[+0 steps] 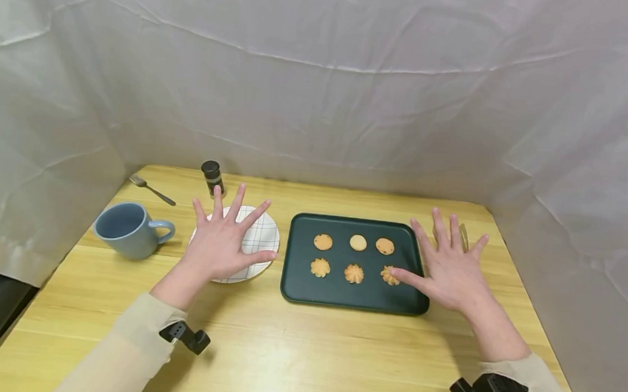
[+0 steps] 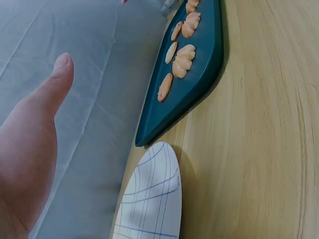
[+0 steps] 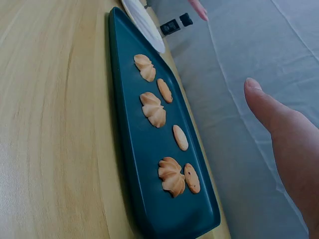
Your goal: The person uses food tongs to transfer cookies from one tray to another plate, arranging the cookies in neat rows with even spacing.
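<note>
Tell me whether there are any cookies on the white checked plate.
No. In the head view the plate shows only its grid pattern, and all six cookies lie on the dark green tray beside it.

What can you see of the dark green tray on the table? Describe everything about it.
The dark green tray is a shallow rectangle with rounded corners and a low raised rim, matte, perhaps plastic or coated metal. It lies flat on the wooden table, right of the checked plate, not touching it. It holds six biscuits in two rows: three flat round ones behind, three piped swirls in front. The right hand hovers spread over its right edge, thumb above the right-hand swirl.
</note>
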The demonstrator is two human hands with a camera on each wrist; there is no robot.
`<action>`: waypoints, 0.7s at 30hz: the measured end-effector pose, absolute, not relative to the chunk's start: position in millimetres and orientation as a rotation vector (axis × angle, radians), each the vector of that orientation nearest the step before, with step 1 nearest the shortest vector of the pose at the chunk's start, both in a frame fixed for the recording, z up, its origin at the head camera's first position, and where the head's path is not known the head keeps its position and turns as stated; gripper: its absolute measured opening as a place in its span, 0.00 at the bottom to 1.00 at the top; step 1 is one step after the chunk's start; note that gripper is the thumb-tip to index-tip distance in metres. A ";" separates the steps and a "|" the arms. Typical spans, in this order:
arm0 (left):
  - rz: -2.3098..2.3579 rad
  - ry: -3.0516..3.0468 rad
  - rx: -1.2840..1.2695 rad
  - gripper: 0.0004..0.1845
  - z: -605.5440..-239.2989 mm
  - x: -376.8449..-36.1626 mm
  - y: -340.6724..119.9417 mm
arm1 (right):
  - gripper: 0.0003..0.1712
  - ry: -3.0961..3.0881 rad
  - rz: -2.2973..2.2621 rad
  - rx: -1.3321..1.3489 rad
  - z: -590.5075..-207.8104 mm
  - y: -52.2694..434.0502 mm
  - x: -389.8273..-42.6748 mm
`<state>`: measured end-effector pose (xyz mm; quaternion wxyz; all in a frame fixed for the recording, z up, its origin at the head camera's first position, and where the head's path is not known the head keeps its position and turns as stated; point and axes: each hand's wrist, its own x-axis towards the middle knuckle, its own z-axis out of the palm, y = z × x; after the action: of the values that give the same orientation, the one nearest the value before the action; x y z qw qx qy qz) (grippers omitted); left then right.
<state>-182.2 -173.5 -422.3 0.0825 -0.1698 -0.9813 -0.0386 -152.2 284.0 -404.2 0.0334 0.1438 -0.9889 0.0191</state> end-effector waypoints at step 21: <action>-0.289 -2.967 -0.378 0.55 -430.9 -176.1 -202.7 | 0.67 -3.000 0.165 0.392 -406.1 309.5 -147.5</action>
<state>-176.1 -202.7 -430.9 0.0684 -0.1255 -0.9851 -0.0960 -147.5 309.5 -406.1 0.0556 0.1292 -0.9886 0.0542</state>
